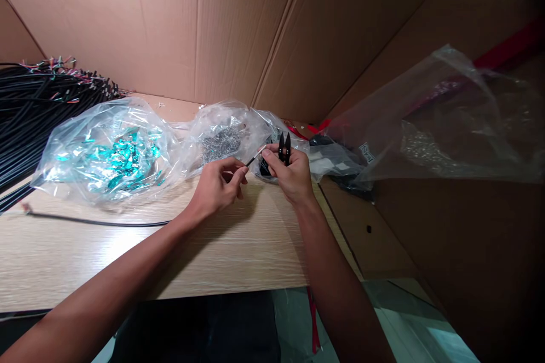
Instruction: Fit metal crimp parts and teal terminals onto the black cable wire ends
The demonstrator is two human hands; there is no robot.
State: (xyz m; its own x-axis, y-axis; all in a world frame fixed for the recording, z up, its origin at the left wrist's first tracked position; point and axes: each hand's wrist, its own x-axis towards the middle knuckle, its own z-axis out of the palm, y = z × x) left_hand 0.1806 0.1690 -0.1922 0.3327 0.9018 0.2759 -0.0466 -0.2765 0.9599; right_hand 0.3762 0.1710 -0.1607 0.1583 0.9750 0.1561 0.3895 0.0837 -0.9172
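Note:
My left hand is closed in a pinch on the end of a thin black cable over the wooden table. The cable's stripped tip points up and right toward my right hand. That hand is closed round small black snips, whose two pointed blades stick up above the fingers, slightly apart. The cable tip ends just left of the blades. Another stretch of black cable lies on the table to the left.
A clear bag of teal pieces and a clear bag of small metal parts lie behind my hands. A bundle of black cables fills the far left. Cardboard walls enclose the table. A large plastic bag sits at right.

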